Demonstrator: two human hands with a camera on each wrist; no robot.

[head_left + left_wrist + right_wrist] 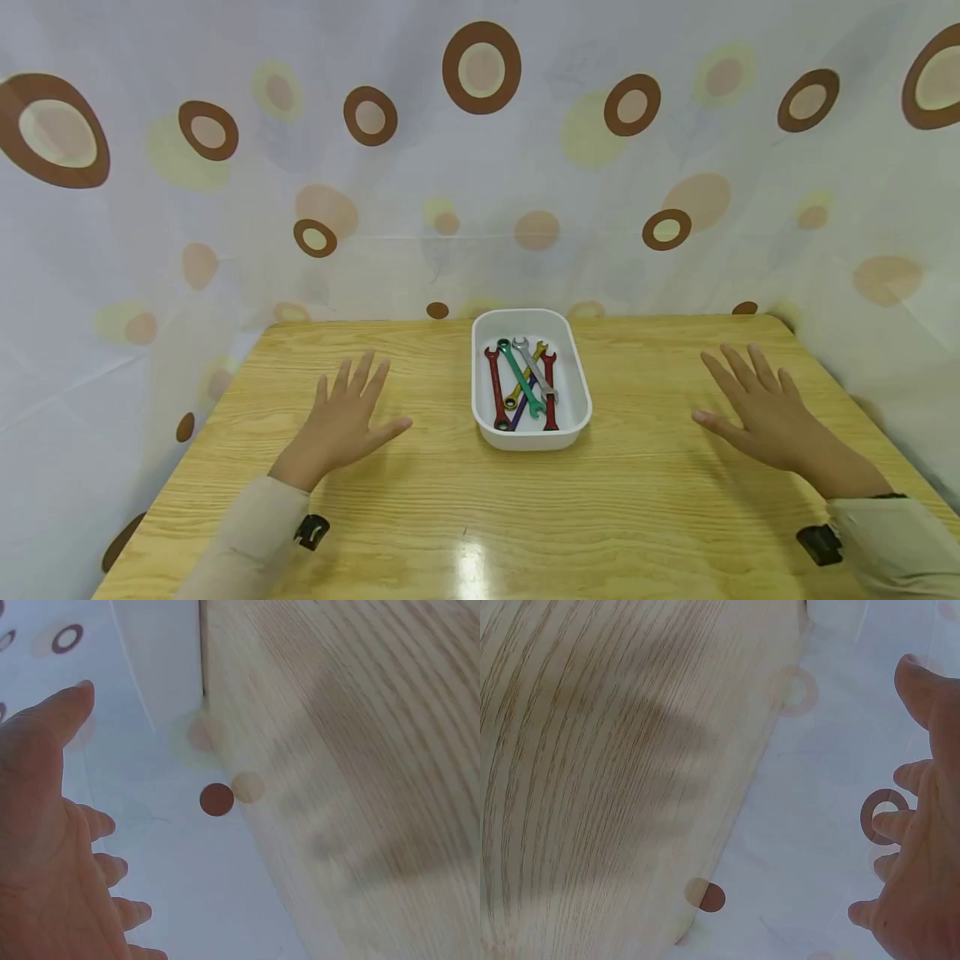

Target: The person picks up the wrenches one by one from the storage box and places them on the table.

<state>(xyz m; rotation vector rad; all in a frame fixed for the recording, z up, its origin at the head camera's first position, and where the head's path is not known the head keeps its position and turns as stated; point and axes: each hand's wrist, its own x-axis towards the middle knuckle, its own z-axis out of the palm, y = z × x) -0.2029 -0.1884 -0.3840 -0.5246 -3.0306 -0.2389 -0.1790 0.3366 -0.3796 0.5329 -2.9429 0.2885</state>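
A white plastic tray (531,442) stands at the far middle of the table in the head view. Several wrenches lie loosely in it: a green wrench (522,377), a silver wrench (536,367), red, yellow and purple ones partly overlapped. To the tray's left, my left hand (347,425) is held over the table, palm down, fingers spread and holding nothing. My right hand (772,421) mirrors it on the right side, also spread with nothing in it. Both wrist views show the hands' thumbs and fingertips apart from any object, with hand shadows on the wood.
The light wooden table (480,500) has its far edge against a white curtain (420,183) with brown and yellow circles, which also hangs along both sides. Black wrist straps (311,531) show at the cuffs of the beige sleeves (247,533).
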